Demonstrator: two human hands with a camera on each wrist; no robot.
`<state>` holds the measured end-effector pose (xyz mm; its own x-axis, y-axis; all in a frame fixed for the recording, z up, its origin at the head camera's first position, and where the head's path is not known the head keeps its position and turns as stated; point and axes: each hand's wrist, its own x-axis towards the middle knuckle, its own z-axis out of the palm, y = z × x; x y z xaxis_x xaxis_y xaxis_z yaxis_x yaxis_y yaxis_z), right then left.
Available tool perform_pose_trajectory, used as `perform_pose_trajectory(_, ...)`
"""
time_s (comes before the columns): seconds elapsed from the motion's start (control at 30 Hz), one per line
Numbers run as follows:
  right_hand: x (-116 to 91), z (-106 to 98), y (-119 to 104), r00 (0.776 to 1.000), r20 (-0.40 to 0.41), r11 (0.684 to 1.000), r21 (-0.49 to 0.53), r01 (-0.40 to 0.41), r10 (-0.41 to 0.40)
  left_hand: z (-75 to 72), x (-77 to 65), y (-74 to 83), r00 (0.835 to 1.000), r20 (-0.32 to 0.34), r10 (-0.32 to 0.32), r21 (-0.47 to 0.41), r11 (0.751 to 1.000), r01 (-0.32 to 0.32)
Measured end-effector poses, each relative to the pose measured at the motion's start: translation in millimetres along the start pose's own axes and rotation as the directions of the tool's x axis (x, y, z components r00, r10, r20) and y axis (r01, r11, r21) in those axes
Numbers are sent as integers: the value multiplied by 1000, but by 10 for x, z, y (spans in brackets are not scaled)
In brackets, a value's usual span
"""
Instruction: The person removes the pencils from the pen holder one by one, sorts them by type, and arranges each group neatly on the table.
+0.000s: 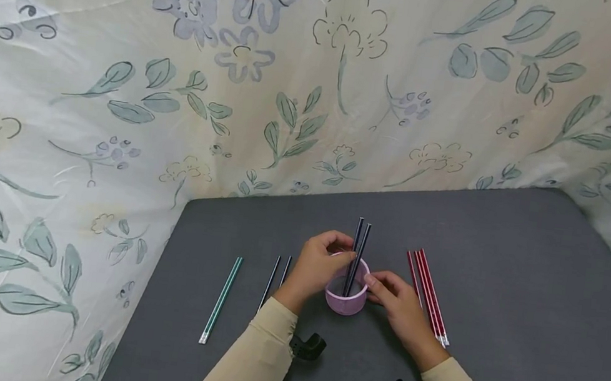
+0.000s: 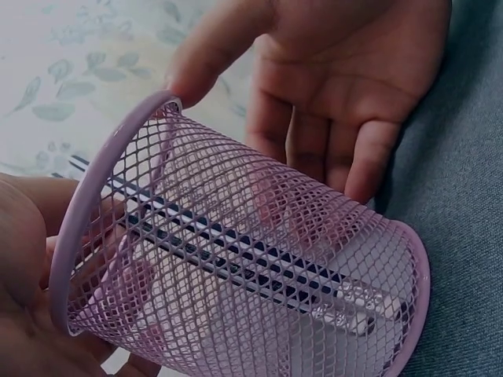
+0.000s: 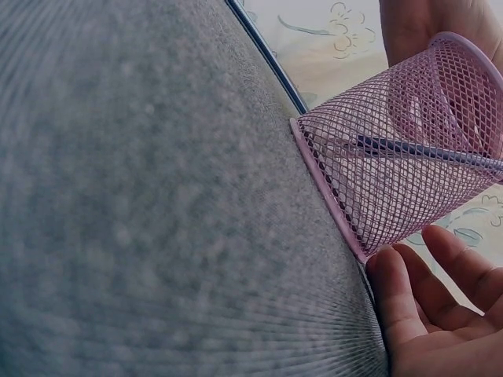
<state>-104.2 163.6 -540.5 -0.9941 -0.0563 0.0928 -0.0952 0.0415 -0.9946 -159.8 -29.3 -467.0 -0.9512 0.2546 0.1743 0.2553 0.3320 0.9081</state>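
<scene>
A pink mesh pencil cup (image 1: 346, 305) stands upright on the dark table between the two hands. Two dark striped pencils (image 1: 358, 247) lean in it, silver-ferruled ends down at its base in the left wrist view. My left hand (image 1: 315, 265) is over the cup's left rim, pinching the pencils between thumb and fingers. At the right side, my right hand (image 1: 399, 305) holds the cup, thumb at the rim and the other fingers along the outer mesh. The right wrist view shows its fingertips (image 3: 387, 267) low beside the cup's base.
Left on the table lie green pencils (image 1: 222, 300). More dark pencils (image 1: 271, 278) lie nearer, partly covered by the left arm. Several red pencils (image 1: 429, 292) lie right of the cup, partly behind the right hand. A floral cloth (image 1: 291, 113) hangs behind the table.
</scene>
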Motion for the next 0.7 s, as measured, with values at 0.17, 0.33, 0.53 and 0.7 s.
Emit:
perform_pose_trajectory(0.17,7,7,-20,1000,-3,1000,2,-7,7,-30,11,6,999,-18,27,16,1000,-26)
perform_pose_trajectory(0.33,14,7,-33,1000,-1,1000,-4,-13,13,-66,19,37,998,-39,43,4,999,-43)
perform_pose_trajectory(0.53,25,3,-45,1000,-3,1000,-11,-10,10,-112,24,84,997,-60,48,-3,999,-48)
perform_pose_trajectory(0.7,35,7,-53,1000,-4,1000,0,-6,6,-151,40,97,994,-92,62,-9,998,-63)
